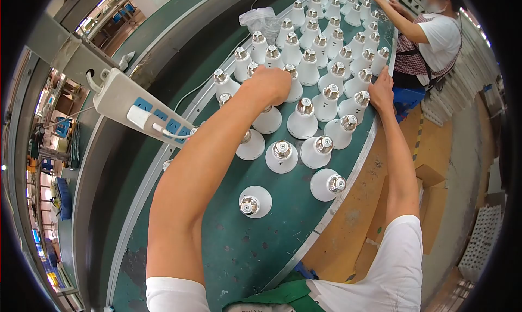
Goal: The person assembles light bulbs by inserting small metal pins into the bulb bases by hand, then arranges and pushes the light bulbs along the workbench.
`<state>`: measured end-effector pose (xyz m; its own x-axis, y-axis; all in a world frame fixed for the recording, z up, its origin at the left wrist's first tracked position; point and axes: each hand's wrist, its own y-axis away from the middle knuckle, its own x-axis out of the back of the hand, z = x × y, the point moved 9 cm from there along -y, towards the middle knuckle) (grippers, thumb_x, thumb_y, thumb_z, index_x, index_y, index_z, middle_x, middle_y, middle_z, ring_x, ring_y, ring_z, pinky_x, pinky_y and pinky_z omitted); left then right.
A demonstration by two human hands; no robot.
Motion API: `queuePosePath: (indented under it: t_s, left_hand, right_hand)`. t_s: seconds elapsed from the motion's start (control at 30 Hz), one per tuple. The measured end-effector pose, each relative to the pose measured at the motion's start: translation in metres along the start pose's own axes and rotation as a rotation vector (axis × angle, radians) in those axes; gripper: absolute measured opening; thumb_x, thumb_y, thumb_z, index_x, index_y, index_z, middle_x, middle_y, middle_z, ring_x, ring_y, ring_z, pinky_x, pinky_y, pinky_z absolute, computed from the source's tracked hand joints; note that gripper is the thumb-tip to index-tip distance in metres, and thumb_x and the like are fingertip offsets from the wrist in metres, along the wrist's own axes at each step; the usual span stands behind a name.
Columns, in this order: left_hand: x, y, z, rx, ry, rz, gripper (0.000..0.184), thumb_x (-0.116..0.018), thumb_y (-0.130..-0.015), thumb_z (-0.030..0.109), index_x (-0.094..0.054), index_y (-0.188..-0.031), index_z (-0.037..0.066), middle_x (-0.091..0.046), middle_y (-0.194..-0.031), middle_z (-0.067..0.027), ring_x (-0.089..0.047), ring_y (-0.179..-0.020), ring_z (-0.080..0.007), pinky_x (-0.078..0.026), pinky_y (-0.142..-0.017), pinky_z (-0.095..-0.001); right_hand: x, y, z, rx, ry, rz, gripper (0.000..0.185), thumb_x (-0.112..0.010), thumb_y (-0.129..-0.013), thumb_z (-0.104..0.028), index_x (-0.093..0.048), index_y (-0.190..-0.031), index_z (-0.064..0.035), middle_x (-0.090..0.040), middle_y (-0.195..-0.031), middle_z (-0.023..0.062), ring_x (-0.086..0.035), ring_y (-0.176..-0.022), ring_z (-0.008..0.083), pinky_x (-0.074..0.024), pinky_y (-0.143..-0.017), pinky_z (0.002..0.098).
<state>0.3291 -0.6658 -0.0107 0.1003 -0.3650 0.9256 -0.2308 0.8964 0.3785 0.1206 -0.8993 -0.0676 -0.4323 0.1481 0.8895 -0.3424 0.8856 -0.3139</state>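
White light bulbs (303, 121) with silver screw caps stand caps-up in loose rows on a green conveyor belt (217, 257). My left hand (273, 85) reaches into the left rows, its fingers curled down among the bulbs; what they hold, if anything, is hidden behind the hand. Touching or close beside it is one bulb (294, 86). My right hand (382, 89) lies at the belt's right edge, fingers stretched forward and thumb apart, alongside the outer bulbs (357, 84). Two bulbs nearest me, one on the left (260, 199) and one on the right (325, 184), stand apart from the rest.
A white power strip (130, 102) with blue sockets and a plugged-in adapter juts over the belt's left side. A clear plastic bag (260, 19) lies at the far left edge. Across the belt's far right sits a co-worker (440, 45), hands over the bulbs. Cardboard (429, 203) lies at right.
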Motion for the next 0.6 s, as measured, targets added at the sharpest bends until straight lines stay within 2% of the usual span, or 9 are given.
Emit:
queuePosePath:
  t_s: [0.03,0.13,0.23,0.43,0.53,0.6]
  left_hand:
    - [-0.002,-0.001,0.0,0.004,-0.038,0.001,0.028,-0.052,-0.078,0.0,-0.071,-0.095,0.012,-0.068,-0.097,-0.0117,-0.063,-0.096,-0.0259,-0.04,-0.09,-0.0406]
    - [-0.003,-0.007,-0.004,-0.003,-0.027,0.04,0.027,-0.054,-0.077,0.002,-0.071,-0.094,0.015,-0.068,-0.093,-0.0099,-0.063,-0.093,-0.0235,-0.036,-0.087,-0.0403]
    - [-0.005,-0.012,-0.005,0.02,-0.054,0.028,0.028,-0.054,-0.077,0.003,-0.072,-0.094,0.017,-0.068,-0.092,-0.0081,-0.063,-0.091,-0.0219,-0.031,-0.085,-0.0393]
    - [-0.002,-0.015,-0.004,0.012,-0.084,0.045,0.025,-0.056,-0.076,0.002,-0.071,-0.09,0.016,-0.068,-0.093,-0.0084,-0.063,-0.091,-0.0219,-0.032,-0.085,-0.0383]
    - [0.002,-0.01,0.007,-0.072,-0.072,0.081,0.019,-0.059,-0.076,0.004,-0.071,-0.086,0.013,-0.068,-0.093,-0.0104,-0.065,-0.088,-0.0244,-0.041,-0.081,-0.0396]
    - [0.005,-0.009,0.014,-0.063,-0.04,0.036,0.025,-0.057,-0.078,0.005,-0.066,-0.101,0.006,-0.066,-0.103,-0.0128,-0.065,-0.094,-0.0258,-0.048,-0.08,-0.038]
  right_hand:
    - [0.0,0.0,0.0,0.001,-0.004,-0.002,0.085,-0.055,-0.084,-0.041,-0.015,-0.142,0.0076,-0.03,-0.143,0.0246,-0.026,-0.135,0.037,-0.0283,-0.108,0.0444]
    - [-0.002,-0.001,0.001,0.002,-0.004,-0.01,0.085,-0.055,-0.084,-0.039,-0.014,-0.142,0.0071,-0.029,-0.144,0.0238,-0.025,-0.135,0.0366,-0.0286,-0.108,0.0446]
    - [-0.005,-0.003,0.003,0.004,0.012,-0.016,0.084,-0.055,-0.084,-0.037,-0.014,-0.142,0.0068,-0.029,-0.144,0.0232,-0.025,-0.135,0.0362,-0.0293,-0.107,0.045]
    - [-0.001,0.0,0.001,-0.021,0.0,-0.036,0.085,-0.056,-0.083,-0.036,-0.014,-0.142,0.0065,-0.029,-0.144,0.0232,-0.025,-0.135,0.036,-0.0297,-0.107,0.0456]
    - [-0.004,-0.002,0.003,-0.001,0.0,-0.015,0.086,-0.056,-0.082,-0.037,-0.014,-0.142,0.0065,-0.029,-0.144,0.0232,-0.025,-0.135,0.0362,-0.0302,-0.107,0.0458]
    - [-0.005,-0.002,0.004,0.008,-0.005,0.007,0.086,-0.057,-0.081,-0.037,-0.014,-0.142,0.0065,-0.03,-0.144,0.0232,-0.026,-0.135,0.0364,-0.0308,-0.106,0.046]
